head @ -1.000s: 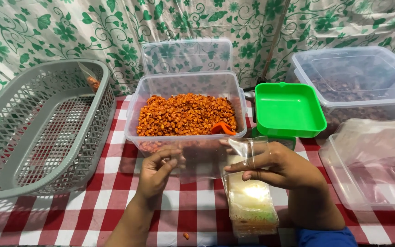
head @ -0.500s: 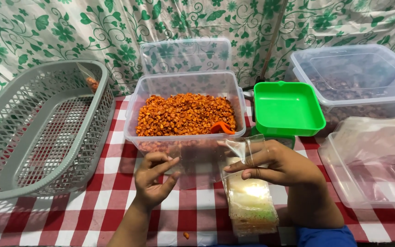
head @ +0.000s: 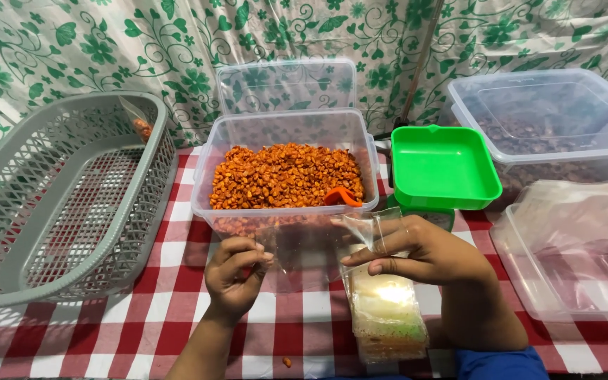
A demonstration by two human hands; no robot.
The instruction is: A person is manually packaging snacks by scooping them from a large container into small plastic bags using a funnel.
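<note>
Clear plastic bag (head: 304,243), seemingly empty, is pinched by its edges between left hand (head: 233,274) and right hand (head: 416,250), held above the checked desk (head: 142,309) just near of the tub of orange snacks (head: 286,176), beside a green tray (head: 441,165).

You have one view only, from the camera on your head, looking steeply down and forward over the checked table (head: 142,331) toward the leaf-patterned cloth (head: 177,42) behind it. It sits close, with your left hand (head: 233,274) and right hand (head: 423,253) low in the frame.
</note>
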